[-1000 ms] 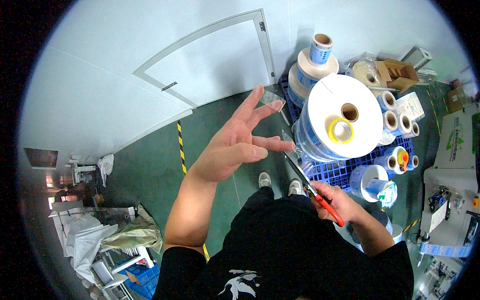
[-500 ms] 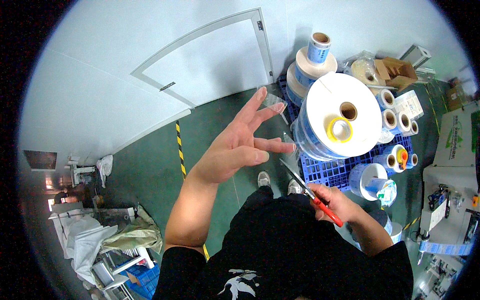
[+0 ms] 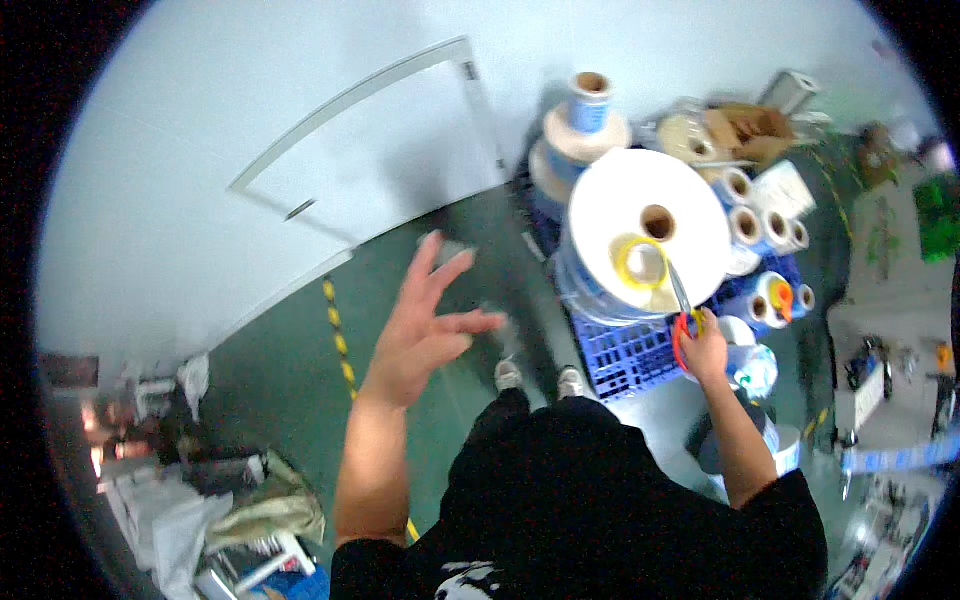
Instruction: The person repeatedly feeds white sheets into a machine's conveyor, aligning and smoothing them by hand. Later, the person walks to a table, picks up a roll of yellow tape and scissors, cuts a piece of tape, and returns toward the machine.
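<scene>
My left hand is raised over the floor, fingers spread and somewhat blurred. Small pieces of clear film, probably tape, cling to its fingertips. In my right hand is a pair of scissors with red and yellow handles. Their blades point away from me, reaching over the near right edge of a large white roll. On that roll's flat top, beside its brown core, lies a yellow-rimmed roll of tape; the scissor tips are close to it, and contact cannot be made out.
A blue pallet carries the roll stack and several smaller label rolls. An open cardboard box stands at the far right. There is a closed door in the wall ahead. Covered equipment occupies the lower left, machinery the right.
My right hand has carried the scissors from near my body up and right to the large roll. My left hand has shifted left, away from the stack, fingers still spread.
</scene>
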`<state>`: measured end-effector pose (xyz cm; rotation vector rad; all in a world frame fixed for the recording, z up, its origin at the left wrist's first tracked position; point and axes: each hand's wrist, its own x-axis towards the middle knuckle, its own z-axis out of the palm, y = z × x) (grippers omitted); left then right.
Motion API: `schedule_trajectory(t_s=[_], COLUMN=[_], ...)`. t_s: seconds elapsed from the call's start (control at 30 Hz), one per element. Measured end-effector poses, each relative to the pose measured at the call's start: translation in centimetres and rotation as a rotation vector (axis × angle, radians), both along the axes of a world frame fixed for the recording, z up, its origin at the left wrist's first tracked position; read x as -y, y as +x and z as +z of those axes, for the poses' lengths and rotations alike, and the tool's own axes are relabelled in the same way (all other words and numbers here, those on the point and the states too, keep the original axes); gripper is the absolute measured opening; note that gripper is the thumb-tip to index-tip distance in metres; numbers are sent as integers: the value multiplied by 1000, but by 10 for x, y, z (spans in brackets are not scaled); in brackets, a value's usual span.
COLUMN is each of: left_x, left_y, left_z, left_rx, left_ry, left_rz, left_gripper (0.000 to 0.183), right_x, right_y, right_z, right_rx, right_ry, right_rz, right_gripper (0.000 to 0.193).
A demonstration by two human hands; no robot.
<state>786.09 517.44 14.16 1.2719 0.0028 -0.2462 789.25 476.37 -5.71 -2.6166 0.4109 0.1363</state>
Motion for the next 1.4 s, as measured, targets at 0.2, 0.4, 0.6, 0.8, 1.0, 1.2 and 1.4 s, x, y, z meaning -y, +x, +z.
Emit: schedule_trajectory(t_s=[0.2, 0.4, 0.6, 0.8, 1.0, 1.2, 1.4], left_x=[12, 18, 18, 25, 40, 46, 46], left_y=[-24, -37, -38, -34, -33, -33, -40], left_z=[-22, -27, -31, -33, -35, -38, -35], left_rx=[-92, -119, -102, -122, -142, -187, -178], left_ry=[-27, -36, 5, -91, -67, -38, -61], left_rz=[32, 70, 46, 21, -62, -90, -96], left_gripper=[106, 104, 104, 104, 97, 97, 93], right_x=[44, 16, -40, -92, -95, -64, -67], right_y=[68, 98, 86, 54, 60, 82, 76], right_z=[-78, -75, -39, -3, 11, -12, -33], right_rx=[134, 361, 477, 340, 371, 285, -52], right_ry=[-62, -289, -44, 592, 249, -46, -387], right_rz=[-16, 39, 479, 423, 293, 375, 759], right_gripper=[57, 45, 42, 40, 46, 58, 70])
